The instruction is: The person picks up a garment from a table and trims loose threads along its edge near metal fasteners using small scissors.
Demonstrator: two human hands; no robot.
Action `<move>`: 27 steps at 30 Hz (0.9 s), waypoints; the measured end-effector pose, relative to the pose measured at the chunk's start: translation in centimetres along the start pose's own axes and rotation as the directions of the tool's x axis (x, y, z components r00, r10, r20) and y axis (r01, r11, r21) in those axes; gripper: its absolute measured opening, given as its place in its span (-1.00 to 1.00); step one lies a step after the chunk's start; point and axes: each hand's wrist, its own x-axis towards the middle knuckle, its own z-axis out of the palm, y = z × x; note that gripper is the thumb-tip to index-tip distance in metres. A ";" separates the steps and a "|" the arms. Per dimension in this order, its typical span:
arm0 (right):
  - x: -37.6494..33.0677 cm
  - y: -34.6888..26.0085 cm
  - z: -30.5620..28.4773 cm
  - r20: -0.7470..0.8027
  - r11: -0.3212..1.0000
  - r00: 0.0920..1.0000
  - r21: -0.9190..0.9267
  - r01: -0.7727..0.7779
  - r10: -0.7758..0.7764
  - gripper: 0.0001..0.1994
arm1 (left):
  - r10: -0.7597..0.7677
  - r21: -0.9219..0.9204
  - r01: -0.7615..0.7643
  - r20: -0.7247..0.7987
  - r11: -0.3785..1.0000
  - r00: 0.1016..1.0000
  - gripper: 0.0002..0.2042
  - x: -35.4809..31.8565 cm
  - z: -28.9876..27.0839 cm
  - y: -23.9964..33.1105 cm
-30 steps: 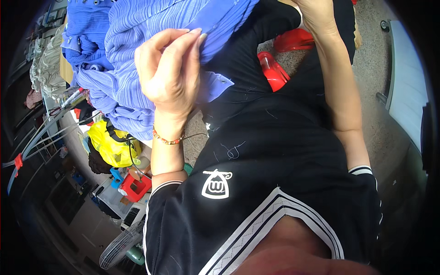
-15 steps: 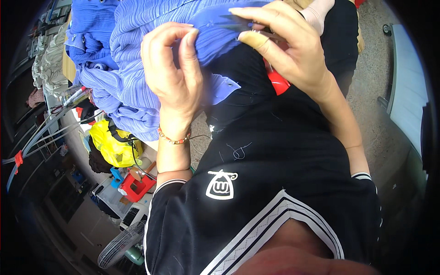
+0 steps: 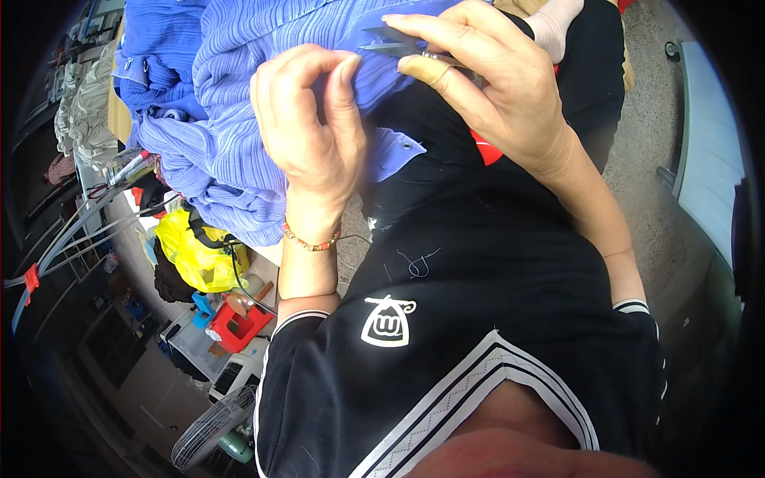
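A crinkled periwinkle-blue garment [image 3: 239, 88] lies bunched across my lap and to the left. My left hand [image 3: 311, 127], with a beaded bracelet at its wrist, pinches thumb and forefinger together over this cloth. Whatever is between those fingertips is too small to make out. In my right hand [image 3: 494, 88] is a pair of thread snips [image 3: 390, 48], its dark blades parted and pointing at the left fingertips. Yellowish tape wraps my right thumb. Below the left hand, a garment corner [image 3: 398, 151] with a small dark round spot rests on my black clothing.
Darker blue cloth [image 3: 159, 56] is heaped at the far left, near pale grey fabric [image 3: 92, 111]. A yellow bag [image 3: 195, 251], a red object [image 3: 239, 323] and a fan [image 3: 211, 426] stand at the lower left. A pale panel [image 3: 705, 151] rises at the right. Loose threads cling to my clothes.
The snips and my right hand have moved left, toward the left fingertips, and the blades show more clearly apart. My left hand has shifted slightly right and down, still pinched.
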 end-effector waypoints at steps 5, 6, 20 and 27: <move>5.1 -5.7 -2.4 0.350 0.745 0.659 -0.273 -0.609 0.666 -0.67 | -0.010 0.013 0.010 -0.008 1.000 1.000 -0.84 -0.1 -0.4 0.0; 5.1 -5.6 -2.4 0.333 0.741 0.663 -0.262 -0.618 0.671 -0.68 | -0.010 0.009 0.010 -0.008 1.000 1.000 -0.84 -0.1 -0.2 0.0; 5.9 -5.3 -2.6 0.401 0.777 0.665 -0.335 -0.533 0.630 -0.71 | -0.355 -0.345 0.326 -0.021 0.880 0.935 -0.94 -1.1 -1.4 -0.7; 5.8 -5.7 -2.2 0.385 0.716 0.608 -0.279 -0.640 0.694 -0.67 | -0.246 -0.130 0.240 -0.028 0.962 0.969 -0.92 -2.1 -3.2 -0.5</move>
